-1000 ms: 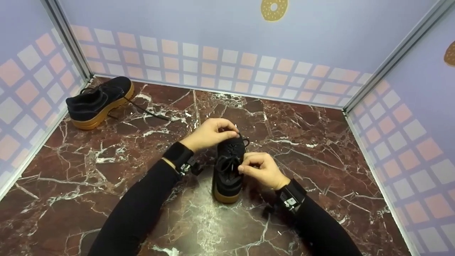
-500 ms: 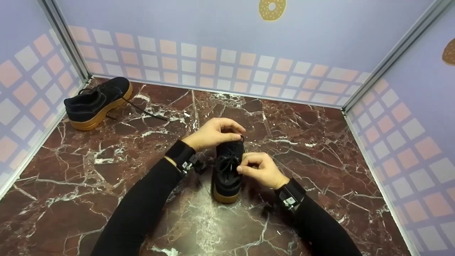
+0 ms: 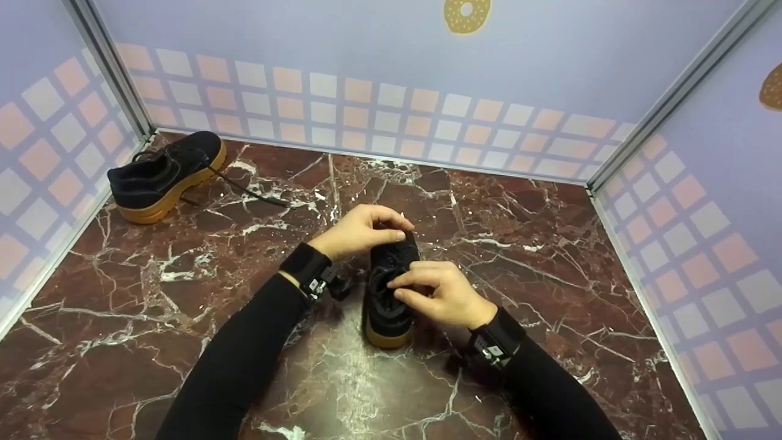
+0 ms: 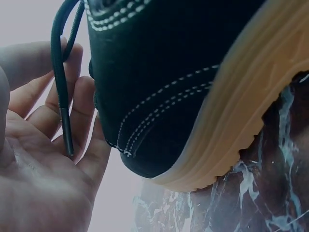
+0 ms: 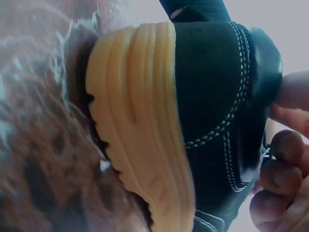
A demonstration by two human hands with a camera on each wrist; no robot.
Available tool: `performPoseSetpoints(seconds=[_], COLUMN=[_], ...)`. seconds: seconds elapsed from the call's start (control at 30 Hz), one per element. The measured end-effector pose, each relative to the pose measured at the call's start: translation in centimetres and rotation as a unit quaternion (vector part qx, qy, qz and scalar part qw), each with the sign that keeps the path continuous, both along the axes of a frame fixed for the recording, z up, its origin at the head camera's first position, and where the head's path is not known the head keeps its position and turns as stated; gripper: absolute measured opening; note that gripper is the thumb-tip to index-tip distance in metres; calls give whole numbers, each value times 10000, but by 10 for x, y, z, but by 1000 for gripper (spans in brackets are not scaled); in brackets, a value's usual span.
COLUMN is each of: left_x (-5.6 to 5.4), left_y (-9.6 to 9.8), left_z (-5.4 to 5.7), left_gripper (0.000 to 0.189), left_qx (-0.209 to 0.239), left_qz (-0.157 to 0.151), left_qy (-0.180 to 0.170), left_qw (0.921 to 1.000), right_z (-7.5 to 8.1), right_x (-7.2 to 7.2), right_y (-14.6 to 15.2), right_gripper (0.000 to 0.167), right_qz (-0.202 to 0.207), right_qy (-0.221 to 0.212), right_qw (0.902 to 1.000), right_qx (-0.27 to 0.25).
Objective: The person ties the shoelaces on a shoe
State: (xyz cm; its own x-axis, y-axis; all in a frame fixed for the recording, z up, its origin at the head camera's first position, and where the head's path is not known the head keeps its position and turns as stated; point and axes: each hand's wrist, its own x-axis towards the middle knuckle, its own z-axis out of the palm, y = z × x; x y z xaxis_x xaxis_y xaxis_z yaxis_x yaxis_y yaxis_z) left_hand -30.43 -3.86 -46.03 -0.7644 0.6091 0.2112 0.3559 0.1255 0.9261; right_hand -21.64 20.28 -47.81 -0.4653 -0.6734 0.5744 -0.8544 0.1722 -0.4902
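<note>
A person works on a black shoe [image 3: 385,260] at the middle of a marbled table [image 3: 537,305], its long axis running lengthwise away from the wearer, toe forward and tan heel nearest. The left hand [image 3: 360,232] bends loosely by the toe, a lace [image 4: 63,96] hanging across its fingers; the right hand [image 3: 449,296] curls at the opening, though whether either pinches anything cannot be told. A second shoe [image 3: 168,174] sits in the far left corner.
</note>
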Motion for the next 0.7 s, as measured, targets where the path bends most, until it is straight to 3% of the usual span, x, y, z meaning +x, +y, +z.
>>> performPoseSetpoints(seconds=[0.2,0.3,0.37,0.47,0.57,0.7], left_x=[-1,2,5,11,18,31], left_y=[-1,-4,-7,-13,-21,-31], left_z=[-1,0,1,3,3,4], left_gripper=[23,23,23,23,24,26], left_qx=[-8,99,177,291,319,210], left_qz=[-74,-140,-119,-42,67,194], left_qy=[129,152,106,62,121,379], left_qw=[9999,9997,9997,9995,9994,9989], right_z=[10,14,16,16,17,14], right_x=[2,6,7,7,4,-3], right_y=[-6,-9,-10,-8,1,20], right_gripper=[33,27,17,15,22,17], right_qz=[-253,-246,-180,-48,23,-81], right_qy=[1072,1232,1114,483,-533,-1858], right_qw=[9878,9830,9845,9923,9961,9825], right_qx=[1101,1337,1340,1139,701,8])
